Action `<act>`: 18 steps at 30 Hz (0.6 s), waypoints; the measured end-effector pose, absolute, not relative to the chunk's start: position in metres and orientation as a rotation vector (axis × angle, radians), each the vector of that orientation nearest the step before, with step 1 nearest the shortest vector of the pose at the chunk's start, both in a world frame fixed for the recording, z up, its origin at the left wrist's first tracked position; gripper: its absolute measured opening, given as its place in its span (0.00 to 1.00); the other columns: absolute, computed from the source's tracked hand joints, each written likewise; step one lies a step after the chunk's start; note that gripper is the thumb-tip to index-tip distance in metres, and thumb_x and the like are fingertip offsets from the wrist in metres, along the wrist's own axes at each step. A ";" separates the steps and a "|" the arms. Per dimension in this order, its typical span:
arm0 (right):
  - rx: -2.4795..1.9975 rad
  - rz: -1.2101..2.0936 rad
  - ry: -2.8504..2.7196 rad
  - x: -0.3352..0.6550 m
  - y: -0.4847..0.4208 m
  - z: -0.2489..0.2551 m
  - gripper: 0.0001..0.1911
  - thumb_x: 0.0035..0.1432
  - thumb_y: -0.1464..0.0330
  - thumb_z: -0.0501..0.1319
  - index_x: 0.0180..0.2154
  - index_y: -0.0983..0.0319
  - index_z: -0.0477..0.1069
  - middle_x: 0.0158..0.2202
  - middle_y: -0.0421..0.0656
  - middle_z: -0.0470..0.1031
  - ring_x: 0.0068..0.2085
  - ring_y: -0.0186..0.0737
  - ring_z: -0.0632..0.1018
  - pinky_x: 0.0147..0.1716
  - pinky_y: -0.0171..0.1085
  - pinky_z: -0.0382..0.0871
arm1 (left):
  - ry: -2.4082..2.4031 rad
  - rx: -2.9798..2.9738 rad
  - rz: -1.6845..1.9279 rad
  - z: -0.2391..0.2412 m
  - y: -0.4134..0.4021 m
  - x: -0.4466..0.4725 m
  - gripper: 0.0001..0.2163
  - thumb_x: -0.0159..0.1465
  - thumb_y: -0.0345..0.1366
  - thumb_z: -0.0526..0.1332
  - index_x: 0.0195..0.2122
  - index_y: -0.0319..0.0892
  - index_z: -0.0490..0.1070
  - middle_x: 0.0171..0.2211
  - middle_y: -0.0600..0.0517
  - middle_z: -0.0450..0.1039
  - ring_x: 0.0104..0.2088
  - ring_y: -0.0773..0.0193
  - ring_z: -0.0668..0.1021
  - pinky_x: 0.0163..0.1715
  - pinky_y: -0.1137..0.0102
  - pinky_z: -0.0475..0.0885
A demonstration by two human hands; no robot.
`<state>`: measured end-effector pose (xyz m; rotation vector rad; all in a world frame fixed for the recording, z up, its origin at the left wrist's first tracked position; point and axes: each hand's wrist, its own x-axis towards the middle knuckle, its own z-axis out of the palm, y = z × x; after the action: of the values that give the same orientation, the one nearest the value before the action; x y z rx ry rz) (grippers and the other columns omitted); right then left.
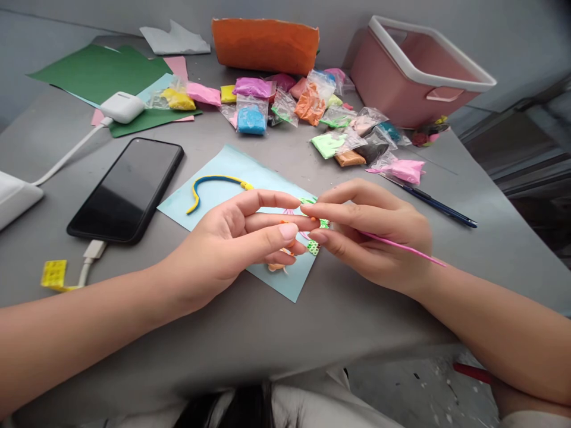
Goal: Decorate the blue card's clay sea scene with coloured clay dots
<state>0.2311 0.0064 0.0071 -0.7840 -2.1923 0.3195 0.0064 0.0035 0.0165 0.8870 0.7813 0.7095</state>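
Nearest us, dark strands of hair (250,407) show at the bottom edge. At the centre, our left hand (234,238) is half open, fingers loosely spread, one fingertip beside a tiny orange bit (313,219). Right of centre, our right hand (386,220) grips a thin pink stick (405,248), above a light blue paper sheet (288,285) bearing a curved blue-and-yellow strip (195,191).

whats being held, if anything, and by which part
The right hand holds a thin pink rod by the part hidden in its grip; one end juts out free. Whether the left hand holds anything, I can't tell.
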 end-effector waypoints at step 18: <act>-0.727 0.630 -1.696 0.230 0.008 0.003 0.25 0.73 0.53 0.50 0.39 0.56 0.82 0.38 0.45 0.74 0.33 0.39 0.76 0.34 0.43 0.73 | 0.786 0.884 0.744 0.019 -0.001 0.007 0.09 0.64 0.35 0.71 0.44 0.45 0.75 0.43 0.55 0.85 0.33 0.72 0.85 0.35 0.79 0.81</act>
<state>0.2296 0.0079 0.0027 -0.7272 -1.6961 0.6303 0.0069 -0.0006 0.0192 0.8843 0.7863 0.7443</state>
